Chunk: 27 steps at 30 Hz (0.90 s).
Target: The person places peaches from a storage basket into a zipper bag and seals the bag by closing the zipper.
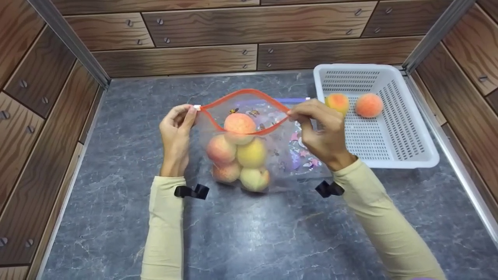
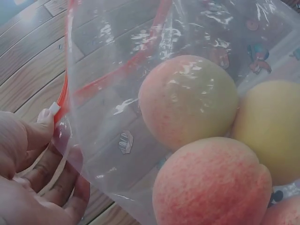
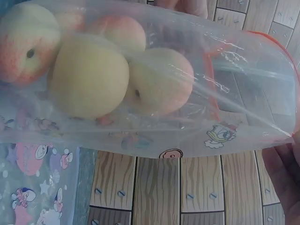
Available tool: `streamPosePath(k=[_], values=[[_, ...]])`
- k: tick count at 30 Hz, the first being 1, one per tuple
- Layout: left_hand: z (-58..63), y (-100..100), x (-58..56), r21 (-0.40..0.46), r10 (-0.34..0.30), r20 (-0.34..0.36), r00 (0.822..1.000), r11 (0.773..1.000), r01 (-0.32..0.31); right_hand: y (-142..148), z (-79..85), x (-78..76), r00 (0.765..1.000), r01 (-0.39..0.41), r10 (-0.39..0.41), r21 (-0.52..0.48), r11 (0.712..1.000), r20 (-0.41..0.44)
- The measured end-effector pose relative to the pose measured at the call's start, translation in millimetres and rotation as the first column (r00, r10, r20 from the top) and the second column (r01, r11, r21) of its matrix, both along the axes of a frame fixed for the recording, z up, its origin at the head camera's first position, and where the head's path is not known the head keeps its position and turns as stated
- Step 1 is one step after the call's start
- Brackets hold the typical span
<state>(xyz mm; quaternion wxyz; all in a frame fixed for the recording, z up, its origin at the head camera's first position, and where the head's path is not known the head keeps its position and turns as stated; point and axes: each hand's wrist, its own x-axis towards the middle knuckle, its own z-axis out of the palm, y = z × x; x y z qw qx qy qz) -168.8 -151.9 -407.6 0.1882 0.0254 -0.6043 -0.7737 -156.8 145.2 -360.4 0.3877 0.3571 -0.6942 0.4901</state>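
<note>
A clear zip bag (image 1: 276, 163) with an orange-red zip edge and cartoon prints hangs between the hands, its mouth spread wide. Several peaches (image 1: 251, 152) are piled inside, the topmost peach (image 1: 240, 123) just below the opening. My left hand (image 1: 175, 134) pinches the bag's left corner by the white slider (image 1: 197, 107) between thumb and finger. The opposite corner is pinched by my right hand (image 1: 325, 132). In the left wrist view, the left thumb (image 2: 42, 126) presses against the zip edge; in the right wrist view, the right hand (image 3: 283, 176) is partly out of frame.
A white slotted basket (image 1: 430, 155) stands at the right with two peaches (image 1: 369, 105) in it. Beside it, partly behind the held bag, lies a flat printed bag (image 1: 311, 167) with a purple zip. Wood-patterned panels (image 1: 202, 60) enclose the grey tabletop (image 1: 241, 241).
</note>
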Motion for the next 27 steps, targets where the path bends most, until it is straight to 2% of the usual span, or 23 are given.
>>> streamPosePath(k=[6, 10, 19, 27], values=[[-5.3, -5.6, 9.4, 0.063, 0.012, -0.081, 0.997, 0.998, -0.007, 17.1, -6.1, 3.3, 0.996, 0.044, -0.040, -0.045, 0.998, 0.080], [-7.0, -8.4, 13.4, 0.086, 0.002, -0.133, 0.991, 0.996, 0.010, 26.2, -8.1, 5.5, 0.991, 0.058, -0.049, -0.074, 0.996, 0.126], [-9.6, -14.4, 22.3, 0.034, -0.012, -0.197, 0.980, 0.999, 0.019, 37.5, -8.3, 5.8, 0.985, 0.057, -0.043, -0.078, 0.995, 0.167], [-8.9, -15.4, 28.6, -0.008, 0.012, -0.201, 0.980, 1.000, -0.014, 41.9, -9.6, 6.1, 0.978, 0.072, -0.053, -0.091, 0.993, 0.200]])
